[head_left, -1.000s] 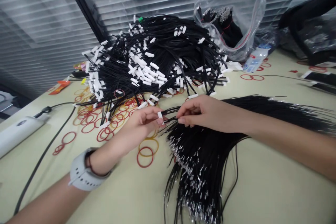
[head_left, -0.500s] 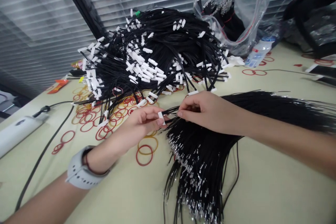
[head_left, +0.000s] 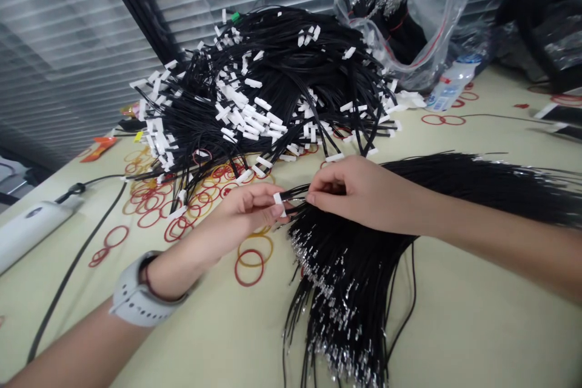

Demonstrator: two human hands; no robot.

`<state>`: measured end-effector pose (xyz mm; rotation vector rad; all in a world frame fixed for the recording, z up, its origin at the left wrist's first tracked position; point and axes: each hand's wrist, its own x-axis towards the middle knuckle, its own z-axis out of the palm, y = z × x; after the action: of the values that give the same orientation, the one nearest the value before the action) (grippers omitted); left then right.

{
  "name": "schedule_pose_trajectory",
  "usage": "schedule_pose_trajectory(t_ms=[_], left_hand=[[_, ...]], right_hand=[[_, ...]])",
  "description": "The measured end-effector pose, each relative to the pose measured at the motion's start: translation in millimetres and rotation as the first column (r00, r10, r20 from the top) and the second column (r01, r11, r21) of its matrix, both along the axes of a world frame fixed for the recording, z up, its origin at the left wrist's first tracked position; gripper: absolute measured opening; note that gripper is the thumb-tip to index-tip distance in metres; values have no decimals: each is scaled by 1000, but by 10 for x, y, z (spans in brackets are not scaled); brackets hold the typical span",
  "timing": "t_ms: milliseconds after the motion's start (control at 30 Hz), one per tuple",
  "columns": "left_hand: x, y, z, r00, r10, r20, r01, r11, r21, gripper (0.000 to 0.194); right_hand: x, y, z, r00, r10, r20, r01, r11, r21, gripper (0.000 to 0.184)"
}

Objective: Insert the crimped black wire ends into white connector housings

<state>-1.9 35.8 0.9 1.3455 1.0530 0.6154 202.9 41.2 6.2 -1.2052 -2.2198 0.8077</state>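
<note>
A small white connector point(head_left: 279, 203) is pinched between the thumb and fingers of my left hand point(head_left: 248, 209). Black wires run from its right side toward my right hand point(head_left: 348, 194). The thumb and index finger of that hand are closed on a thin black wire point(head_left: 297, 199) with a silvery end, close to the connector. Whether the wire's tip is inside the connector I cannot tell. Under and below my right hand lies a large bundle of loose black wires point(head_left: 354, 267) with bare metal terminals at their ends.
Behind my hands is a heap of black cables point(head_left: 282, 73) with white connectors. Red and yellow rubber bands point(head_left: 249, 267) lie scattered on the table point(head_left: 191, 351). A clear plastic bag point(head_left: 436, 42) with wires, a small bottle point(head_left: 454, 85) and a white power strip point(head_left: 39, 230) stand around.
Both hands keep almost the same pose and grip. The view has shifted very slightly; no object has visibly changed place.
</note>
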Motion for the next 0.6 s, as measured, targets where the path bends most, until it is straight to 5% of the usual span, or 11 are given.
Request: schedule_pose_trajectory(t_ms=[167, 600], left_hand=[[-15, 13, 7, 1000, -6, 2, 6, 1000, -22, 7], [-13, -1, 95, 1000, 26, 5, -25, 997, -75, 6]], right_hand=[[0, 6, 7, 1000, 29, 0, -29, 999, 32, 17], [6, 22, -73, 993, 92, 73, -112, 924, 365, 10]])
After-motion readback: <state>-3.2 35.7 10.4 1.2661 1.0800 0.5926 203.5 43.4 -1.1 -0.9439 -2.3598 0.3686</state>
